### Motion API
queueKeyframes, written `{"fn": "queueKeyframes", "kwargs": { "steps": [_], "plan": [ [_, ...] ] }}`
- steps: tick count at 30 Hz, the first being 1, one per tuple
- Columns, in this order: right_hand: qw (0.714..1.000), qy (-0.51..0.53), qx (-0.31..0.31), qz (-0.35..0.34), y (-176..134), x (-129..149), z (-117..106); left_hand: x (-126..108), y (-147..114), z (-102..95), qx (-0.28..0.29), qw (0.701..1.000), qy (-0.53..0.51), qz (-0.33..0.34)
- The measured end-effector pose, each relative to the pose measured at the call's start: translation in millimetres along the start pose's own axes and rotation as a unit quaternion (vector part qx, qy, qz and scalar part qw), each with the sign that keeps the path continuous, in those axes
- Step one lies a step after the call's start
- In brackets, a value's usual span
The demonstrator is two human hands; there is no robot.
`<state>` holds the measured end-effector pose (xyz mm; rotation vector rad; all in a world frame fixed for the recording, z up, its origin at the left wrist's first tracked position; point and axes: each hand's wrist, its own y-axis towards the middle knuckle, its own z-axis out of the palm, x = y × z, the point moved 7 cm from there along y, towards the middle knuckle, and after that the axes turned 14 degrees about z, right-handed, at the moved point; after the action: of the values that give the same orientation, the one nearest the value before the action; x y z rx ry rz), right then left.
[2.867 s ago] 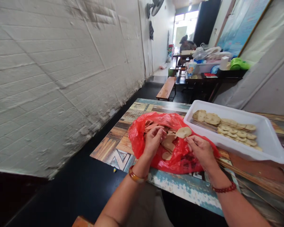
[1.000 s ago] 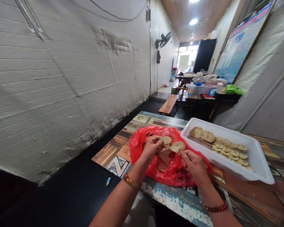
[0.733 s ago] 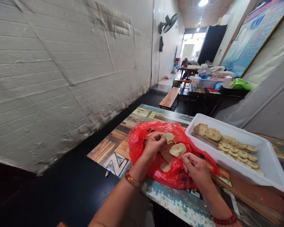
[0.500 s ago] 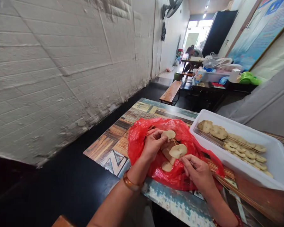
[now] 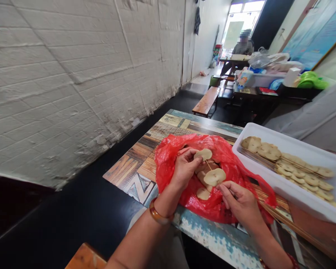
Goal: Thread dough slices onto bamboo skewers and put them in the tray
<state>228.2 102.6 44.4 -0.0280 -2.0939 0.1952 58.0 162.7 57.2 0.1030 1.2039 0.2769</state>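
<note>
My left hand (image 5: 186,166) pinches a pale round slice (image 5: 204,154) by its edge, over an open red plastic bag (image 5: 170,144). A thin skewer (image 5: 208,163) runs between that slice and a second pale slice (image 5: 215,177) threaded lower on it. My right hand (image 5: 238,198) is closed on the skewer's lower end, just below the second slice. More loose slices (image 5: 203,193) lie inside the bag. Whether the skewer's tip has passed through the upper slice cannot be made out.
A white plastic tub (image 5: 268,186) at the right holds several filled skewers (image 5: 308,170). Bare skewers (image 5: 294,224) lie on the patterned table (image 5: 137,160) beside the bag. Beyond are a wooden bench (image 5: 207,101), a cluttered table and a seated person (image 5: 242,46).
The view has tilted down slightly and turned, so the scene sits differently. Both hands keep the same grip on slice and skewer. The person at the back has straightened up.
</note>
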Motion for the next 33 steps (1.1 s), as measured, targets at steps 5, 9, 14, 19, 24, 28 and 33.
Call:
{"fn": "queueKeyframes", "kwargs": {
  "steps": [5,9,14,19,24,28,33],
  "plan": [
    [1.0,-0.011,-0.003,-0.007,1,1,0,0,1,-0.9,-0.001,1.0,0.006,0.008],
    [1.0,-0.011,0.0,-0.005,2,-1,1,1,1,-1.1,-0.004,1.0,0.006,0.008],
    [1.0,-0.013,-0.003,-0.01,2,0,0,0,1,-1.6,-0.001,1.0,0.024,0.012],
    [1.0,-0.012,-0.002,-0.009,2,1,0,-3,2,-1.8,0.014,0.997,0.068,0.044],
    [1.0,0.0,0.003,-0.004,3,-1,1,-12,2,-0.1,0.025,0.978,0.152,0.138],
    [1.0,0.002,0.003,-0.006,4,-3,1,-12,1,2.7,0.042,0.971,0.173,0.157],
    [1.0,-0.006,-0.004,-0.017,3,2,0,-9,2,3.1,0.05,0.974,0.174,0.137]
  ]
}}
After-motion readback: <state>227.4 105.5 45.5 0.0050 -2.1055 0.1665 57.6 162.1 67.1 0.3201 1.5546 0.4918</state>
